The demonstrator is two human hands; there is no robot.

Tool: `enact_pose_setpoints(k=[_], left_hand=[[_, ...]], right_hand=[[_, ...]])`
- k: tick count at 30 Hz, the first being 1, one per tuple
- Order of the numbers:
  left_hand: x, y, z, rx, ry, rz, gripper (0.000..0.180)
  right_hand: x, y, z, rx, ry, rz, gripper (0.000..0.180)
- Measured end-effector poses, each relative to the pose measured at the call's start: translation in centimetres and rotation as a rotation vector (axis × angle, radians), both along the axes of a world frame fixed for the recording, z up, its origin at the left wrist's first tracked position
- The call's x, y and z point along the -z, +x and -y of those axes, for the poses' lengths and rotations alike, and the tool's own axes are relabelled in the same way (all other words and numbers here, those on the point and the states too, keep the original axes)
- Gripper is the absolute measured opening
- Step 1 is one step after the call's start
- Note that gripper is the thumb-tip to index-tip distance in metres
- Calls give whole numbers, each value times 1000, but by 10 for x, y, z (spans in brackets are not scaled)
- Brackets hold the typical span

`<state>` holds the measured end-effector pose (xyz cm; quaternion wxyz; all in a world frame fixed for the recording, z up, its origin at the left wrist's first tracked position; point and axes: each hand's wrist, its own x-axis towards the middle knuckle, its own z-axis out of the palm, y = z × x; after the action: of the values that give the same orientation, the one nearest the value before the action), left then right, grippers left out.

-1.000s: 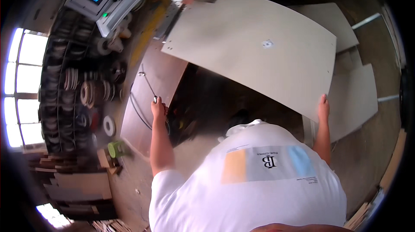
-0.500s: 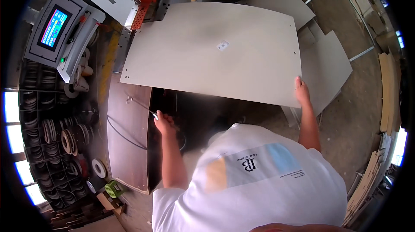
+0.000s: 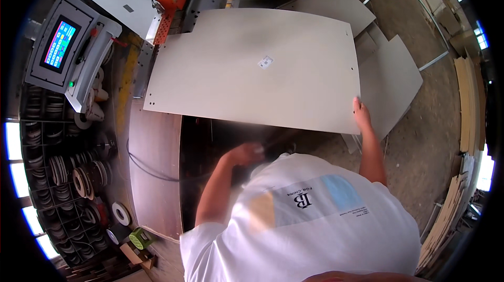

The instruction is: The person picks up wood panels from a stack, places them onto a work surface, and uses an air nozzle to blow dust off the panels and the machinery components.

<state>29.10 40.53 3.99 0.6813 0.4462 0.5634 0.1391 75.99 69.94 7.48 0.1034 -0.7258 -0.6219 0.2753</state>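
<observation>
Panel, pale, large, flat (image 3: 231, 77): one, ahead of the person, reaching from the machine with orange parts (image 3: 167, 25) to the right hand (image 3: 361, 115). Label, white (image 3: 266, 62): one, near the panel's middle. Right hand: grip pinching the panel's edge at its near right corner. Left hand (image 3: 244, 154): apart from the panel, near the white shirt (image 3: 294, 229) (blurred; cannot tell whether its grip is spread or pressed together). Surface, brown (image 3: 155, 145): at left, dark hose (image 3: 167, 178) across it.

The person wears a loose white T-shirt (image 3: 325, 240) with a short left sleeve (image 3: 202, 245). Across it runs a printed band: pale orange block (image 3: 261, 210), grey middle (image 3: 289, 215) with dark letters (image 3: 302, 201), light blue block (image 3: 338, 190). Left hand (image 3: 245, 154) and right hand (image 3: 361, 114) are bare.
</observation>
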Motion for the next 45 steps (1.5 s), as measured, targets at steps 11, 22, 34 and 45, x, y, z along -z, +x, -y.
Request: enact_pose_setpoints(k=[11,22,34,45], left_hand=[[-63,-95,56,-1248,39,-1,20],[-24,-116,-32,-1721,291,-60,59],[12,-134,-64,-1654,338,-496,59],[-39,-169,-145,-1626,223,-203,16]], right_hand=[[56,-23,49,345,-285,-947,65],[52,-63,28,530,-199,-886,72],[67,-84,-19,568,-104,-659,70],[64,-96,-108,623,-240,-773,77]])
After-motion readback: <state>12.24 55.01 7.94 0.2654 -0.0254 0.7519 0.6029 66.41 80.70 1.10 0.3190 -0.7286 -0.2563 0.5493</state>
